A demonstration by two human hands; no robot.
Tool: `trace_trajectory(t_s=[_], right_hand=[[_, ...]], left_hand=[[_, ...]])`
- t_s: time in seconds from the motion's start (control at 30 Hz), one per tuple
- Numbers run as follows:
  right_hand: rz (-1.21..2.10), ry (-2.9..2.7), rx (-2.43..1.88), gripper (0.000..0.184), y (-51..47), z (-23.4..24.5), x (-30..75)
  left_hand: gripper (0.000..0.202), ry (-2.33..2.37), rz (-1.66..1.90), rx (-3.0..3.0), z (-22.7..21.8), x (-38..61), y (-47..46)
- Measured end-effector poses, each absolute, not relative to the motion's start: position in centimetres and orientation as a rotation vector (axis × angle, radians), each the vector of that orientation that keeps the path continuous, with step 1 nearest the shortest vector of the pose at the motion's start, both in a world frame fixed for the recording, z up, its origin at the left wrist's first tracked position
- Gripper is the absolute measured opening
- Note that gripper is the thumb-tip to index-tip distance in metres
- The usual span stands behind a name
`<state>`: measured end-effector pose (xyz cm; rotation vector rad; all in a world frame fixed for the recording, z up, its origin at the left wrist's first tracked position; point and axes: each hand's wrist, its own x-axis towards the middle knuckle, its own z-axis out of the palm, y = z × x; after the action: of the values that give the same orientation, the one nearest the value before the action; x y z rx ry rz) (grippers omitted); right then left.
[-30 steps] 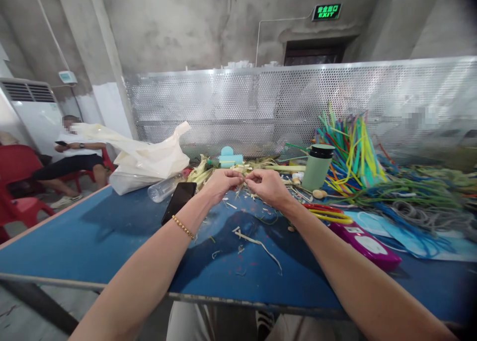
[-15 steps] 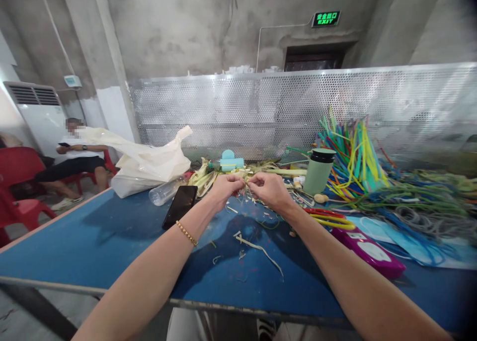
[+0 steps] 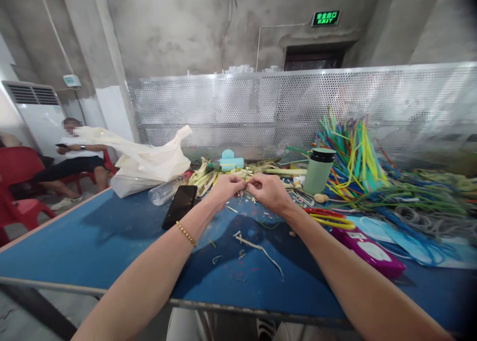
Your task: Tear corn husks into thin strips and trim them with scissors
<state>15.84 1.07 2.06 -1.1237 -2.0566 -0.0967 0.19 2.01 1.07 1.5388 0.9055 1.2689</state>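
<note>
My left hand and my right hand meet fingertip to fingertip above the middle of the blue table. Both are closed in a pinch. Whatever lies between the fingers is small and mostly hidden; thin pale fibres seem to hang below them. Behind the hands lie pale green husks and stalks. Small scraps are strewn on the tabletop, and a long pale fibre strip lies nearer to me.
At left are a black phone, a clear plastic bottle and a white plastic bag. A green tumbler, coloured strips, tangled cords and a magenta device stand or lie at right. A seated person holds a phone.
My hands stay together in nearly the same place, with only a slight shift of the fingers. The things on the table have not moved.
</note>
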Motion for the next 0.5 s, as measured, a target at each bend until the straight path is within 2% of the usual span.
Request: trace_trajectory(t_s=[0.3,0.5], right_hand=[[-0.245,-2.047,-1.063,0.012,0.1,2.0,15.2],[0.241,-1.908,-1.067,0.01,0.4,1.7,14.7]], left_hand=[[0.014,0.747,1.194,1.535,1.1,-0.3,2.2],[0.011,0.648,1.079,1.387,1.3,-0.8,2.5]])
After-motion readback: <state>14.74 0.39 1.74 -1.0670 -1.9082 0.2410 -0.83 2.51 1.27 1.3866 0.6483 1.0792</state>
